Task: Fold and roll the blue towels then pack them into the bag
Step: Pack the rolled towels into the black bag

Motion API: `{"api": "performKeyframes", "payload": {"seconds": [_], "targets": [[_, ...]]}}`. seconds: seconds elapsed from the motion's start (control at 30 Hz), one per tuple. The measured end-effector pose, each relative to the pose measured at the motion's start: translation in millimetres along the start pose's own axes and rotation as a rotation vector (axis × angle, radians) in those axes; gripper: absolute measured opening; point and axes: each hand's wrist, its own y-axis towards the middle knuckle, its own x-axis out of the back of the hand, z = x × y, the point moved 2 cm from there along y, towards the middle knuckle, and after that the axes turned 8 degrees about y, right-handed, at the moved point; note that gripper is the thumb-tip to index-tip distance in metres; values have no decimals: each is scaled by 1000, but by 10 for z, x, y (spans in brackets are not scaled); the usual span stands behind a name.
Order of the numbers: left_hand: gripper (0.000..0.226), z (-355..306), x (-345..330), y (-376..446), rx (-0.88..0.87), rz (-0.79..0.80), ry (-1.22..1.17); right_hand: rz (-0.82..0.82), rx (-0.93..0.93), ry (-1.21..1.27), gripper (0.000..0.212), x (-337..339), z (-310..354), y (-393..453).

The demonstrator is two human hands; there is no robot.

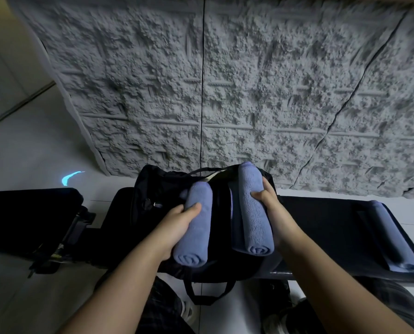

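while both sit over the black bag (153, 189), i note left hand (174, 222) gripping the left rolled towel (196, 227), right hand (271, 203) gripping the right rolled towel (254, 213).

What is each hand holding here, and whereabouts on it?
Left hand grips one rolled blue towel around its middle; right hand grips another rolled towel mid-length, both above the black bag.
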Motion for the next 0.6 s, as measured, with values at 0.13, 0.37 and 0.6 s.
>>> {"api": "performKeyframes", "payload": {"seconds": [0.13,0.37,0.6], "targets": [[65,-280,35,226,-35,-5,-40,-117,-161,-13,35,47,-94,-52],[42,-537,82,366,-266,-61,-89,-165,-334,-76,16,-124,-339,-37],[49,-418,128,387,-220,-50,-117,-200,-254,-52,44,-459,-355,665]]}}
